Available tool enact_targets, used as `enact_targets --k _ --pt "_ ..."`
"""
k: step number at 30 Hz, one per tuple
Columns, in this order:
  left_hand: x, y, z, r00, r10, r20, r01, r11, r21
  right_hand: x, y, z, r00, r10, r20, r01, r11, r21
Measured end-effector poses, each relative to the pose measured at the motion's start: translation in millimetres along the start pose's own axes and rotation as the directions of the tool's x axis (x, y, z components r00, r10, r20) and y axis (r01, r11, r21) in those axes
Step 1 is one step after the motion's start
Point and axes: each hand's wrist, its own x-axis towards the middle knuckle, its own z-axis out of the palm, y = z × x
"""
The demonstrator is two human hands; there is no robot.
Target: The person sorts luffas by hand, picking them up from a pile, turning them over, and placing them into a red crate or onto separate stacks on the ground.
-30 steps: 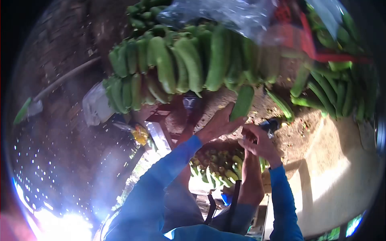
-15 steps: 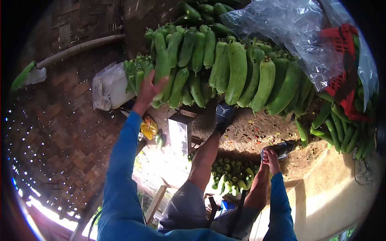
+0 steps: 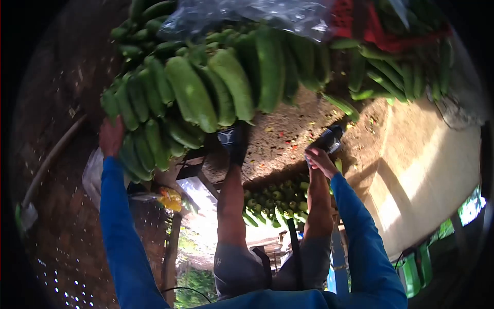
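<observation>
A tall stack of large green cucumbers (image 3: 190,92) stretches across the upper part of the view. My left hand (image 3: 111,136) rests against the stack's left end, fingers loosely extended along the outermost cucumbers, with some fingertips blurred or hidden. Lower right, my right hand (image 3: 321,162) is closed in front of my knee, near my dark shoe (image 3: 329,139). Whatever may be inside that fist is hidden. Below the stack, between my legs, lies another heap of green produce (image 3: 275,201), its ends facing me.
Clear plastic sheeting (image 3: 247,18) covers the stack's back. A red crate (image 3: 386,38) stands upper right, with more cucumbers (image 3: 391,77) below it. A yellow packet (image 3: 170,199) and a white plastic bag (image 3: 92,177) lie at left, by a woven wall (image 3: 62,242).
The view has swung right, so the stack appears farther left. My left hand has moved from the stack's front to its left end. My right hand stays closed by my knee.
</observation>
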Motion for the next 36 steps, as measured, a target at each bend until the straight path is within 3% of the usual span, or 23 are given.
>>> enact_targets --k 2,4,5,6,7,8,10,13,14,15,16,18,19,20,23,24,26,28,29,30,32,33,36 --pt "-33.7 6.6 2.1 0.961 0.156 -0.228 -0.169 0.985 -0.037 6.2 -6.3 -14.5 0.982 -0.035 -0.186 -0.009 0.972 -0.233" --pt "-76.8 21.7 0.2 0.902 0.337 -0.269 -0.378 0.918 -0.118 18.8 -10.0 -41.4 0.926 -0.234 -0.296 0.095 0.904 -0.417" --pt "-100.8 28.5 5.0 0.904 0.360 -0.231 -0.403 0.898 -0.178 34.2 -6.8 -64.3 0.915 -0.294 -0.275 0.133 0.865 -0.484" --pt "-127.5 37.3 12.4 0.904 0.384 -0.189 -0.421 0.876 -0.236 50.8 -1.7 -83.0 0.756 -0.585 -0.292 0.327 0.725 -0.606" --pt "-157.8 53.6 18.9 0.929 0.357 -0.095 -0.369 0.886 -0.282 45.1 -23.4 -97.3 0.707 -0.655 -0.266 0.239 0.575 -0.782" --pt "-188.8 72.1 26.3 0.944 0.329 0.004 -0.311 0.895 -0.319 52.6 -22.5 -111.5 0.573 -0.759 -0.308 0.201 0.495 -0.845" --pt "-236.1 98.7 59.0 0.872 0.474 0.118 -0.388 0.819 -0.422 47.1 -60.7 -134.7 0.659 -0.680 -0.322 0.041 0.461 -0.887" --pt "-295.9 184.5 83.4 0.740 0.601 0.302 -0.341 0.722 -0.602 74.5 -72.6 -166.9 0.590 -0.732 -0.341 -0.056 0.385 -0.921" --pt "-308.8 216.8 93.7 0.703 0.617 0.355 -0.300 0.709 -0.638 93.1 -65.4 -180.9 0.513 -0.829 -0.222 -0.045 0.233 -0.972" --pt "-317.7 247.2 104.3 0.663 0.701 0.264 -0.400 0.629 -0.666 104.1 -59.5 -192.7 0.432 -0.897 -0.089 -0.051 0.074 -0.996" --pt "-324.4 277.9 111.7 0.610 0.773 0.174 -0.493 0.542 -0.680 105.0 -58.4 -197.4 0.429 -0.898 -0.095 -0.046 0.083 -0.995" --pt "-332.1 356.5 107.9 0.603 0.787 0.134 -0.443 0.470 -0.764 104.1 -68.5 -197.7 0.530 -0.839 -0.121 -0.120 0.067 -0.991" --pt "-327.6 395.6 103.5 0.566 0.820 0.088 -0.509 0.431 -0.745 108.4 -76.4 -199.8 0.625 -0.749 -0.222 -0.162 0.154 -0.975" --pt "-320.3 434.8 98.1 0.523 0.851 0.042 -0.572 0.388 -0.722 109.6 -70.6 -204.2 0.565 -0.805 -0.178 -0.159 0.106 -0.982" --pt "-289.2 544.6 73.2 0.393 0.886 -0.248 -0.828 0.223 -0.515 121.7 -52.5 -218.0 0.559 -0.827 -0.059 -0.093 0.007 -0.996" --pt "-279.1 581.9 52.0 0.346 0.875 -0.339 -0.886 0.185 -0.426 113.6 -57.6 -218.4 0.640 -0.762 -0.094 -0.064 0.069 -0.996" --pt "-257.3 648.1 21.9 0.251 0.818 -0.518 -0.965 0.169 -0.200 104.7 -55.8 -232.9 0.480 -0.876 0.044 0.064 -0.015 -0.998" --pt "-225.6 706.3 12.4 0.180 0.755 -0.630 -0.981 0.182 -0.062 121.0 -40.4 -245.9 0.765 -0.645 -0.001 0.282 0.335 -0.899" --pt "-211.8 730.6 11.9 0.140 0.742 -0.655 -0.975 0.218 0.039 82.8 -51.8 -244.5 0.742 -0.664 -0.090 0.447 0.591 -0.672" --pt "-202.0 747.6 13.6 0.098 0.730 -0.677 -0.956 0.257 0.139 62.4 -64.4 -244.3 0.815 -0.576 -0.067 0.347 0.578 -0.739" --pt "-196.9 762.7 22.1 0.138 0.746 -0.652 -0.918 0.343 0.198 43.0 -53.9 -243.2 0.900 -0.419 -0.120 0.338 0.845 -0.414" --pt "-196.4 767.6 26.5 0.181 0.757 -0.628 -0.870 0.421 0.256 42.2 -36.2 -246.5 0.878 -0.451 -0.159 0.380 0.860 -0.341" --pt "-198.9 778.2 37.9 0.242 0.789 -0.564 -0.917 0.376 0.132 33.2 -10.7 -256.0 0.941 -0.338 -0.023 0.334 0.936 -0.109"
